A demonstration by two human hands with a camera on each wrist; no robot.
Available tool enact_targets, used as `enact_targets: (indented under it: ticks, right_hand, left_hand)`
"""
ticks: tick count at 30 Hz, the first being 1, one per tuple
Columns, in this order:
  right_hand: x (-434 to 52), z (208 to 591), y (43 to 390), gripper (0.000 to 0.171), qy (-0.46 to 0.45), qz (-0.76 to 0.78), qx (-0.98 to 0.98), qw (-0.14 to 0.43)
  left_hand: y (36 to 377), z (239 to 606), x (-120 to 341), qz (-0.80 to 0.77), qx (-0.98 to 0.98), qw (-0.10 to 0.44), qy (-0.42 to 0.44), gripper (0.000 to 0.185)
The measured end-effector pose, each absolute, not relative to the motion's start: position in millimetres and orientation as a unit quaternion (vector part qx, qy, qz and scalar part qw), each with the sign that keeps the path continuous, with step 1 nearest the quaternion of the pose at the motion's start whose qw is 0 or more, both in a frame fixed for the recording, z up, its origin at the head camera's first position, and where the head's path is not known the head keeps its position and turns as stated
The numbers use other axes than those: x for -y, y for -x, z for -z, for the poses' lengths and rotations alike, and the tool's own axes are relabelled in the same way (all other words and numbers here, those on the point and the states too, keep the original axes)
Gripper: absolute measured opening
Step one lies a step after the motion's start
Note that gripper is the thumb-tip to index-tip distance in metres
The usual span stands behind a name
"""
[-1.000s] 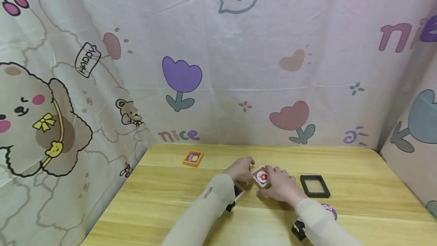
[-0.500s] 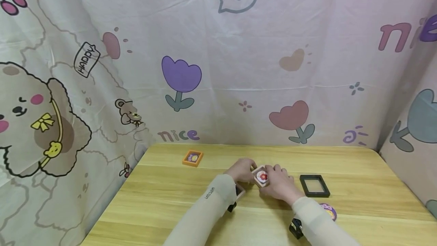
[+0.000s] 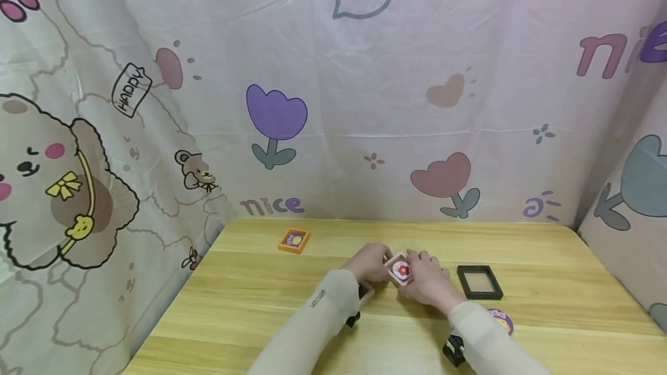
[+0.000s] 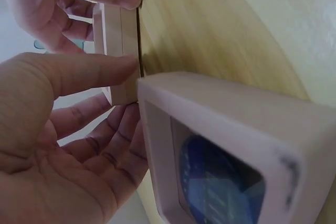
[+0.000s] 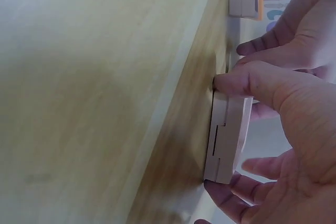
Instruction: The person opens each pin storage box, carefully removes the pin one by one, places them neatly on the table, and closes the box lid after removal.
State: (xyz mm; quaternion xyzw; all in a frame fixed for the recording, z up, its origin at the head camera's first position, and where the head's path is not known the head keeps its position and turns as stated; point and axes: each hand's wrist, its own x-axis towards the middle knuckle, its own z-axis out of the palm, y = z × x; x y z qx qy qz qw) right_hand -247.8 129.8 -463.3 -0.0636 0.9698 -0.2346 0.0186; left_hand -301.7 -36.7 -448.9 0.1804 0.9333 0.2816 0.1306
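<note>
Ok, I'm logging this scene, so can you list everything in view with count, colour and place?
Pink box: 1, pale pink with red flower, table centre, held by both hands.
Second pink box: 1, pale pink, under left wrist.
Orange box: 1, orange, far left of table.
Black frame: 1, black, right of hands.
Purple disc: 1, purple, by right sleeve.
Table: 1, light wood.
Backdrop: 1, white, cartoon prints.
Left hand: grips pink box.
Right hand: grips pink box.
</note>
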Motion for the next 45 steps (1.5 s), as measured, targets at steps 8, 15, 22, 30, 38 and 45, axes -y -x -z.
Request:
enact_targets:
  ticks: [8,15,22,30,38,45]
  right_hand:
    - [-134,462,243,0.104,0.084,0.244,-0.966,0.008]
    - [-138,463,242,0.102,0.083,0.251,-0.964,0.012]
    - [-141,463,237,0.103,0.084,0.264,-0.961,0.012]
    - [-147,461,229,0.099,0.094,0.277,-0.956,-0.006]
    - [-157,456,220,0.093,0.123,0.305,-0.944,-0.007]
    - [-163,449,210,0.089,0.145,0.309,-0.940,-0.005]
  left_hand:
    - [293,450,41,-0.349,-0.909,0.158,-0.163,0.028]
    - [291,452,45,-0.334,-0.913,0.127,-0.198,0.031]
    - [284,451,44,-0.338,-0.909,0.104,-0.220,0.028]
    - [274,449,44,-0.364,-0.897,0.098,-0.229,0.033]
    - [260,441,54,-0.423,-0.866,0.126,-0.235,0.026]
    - [251,437,63,-0.440,-0.851,0.135,-0.254,0.021]
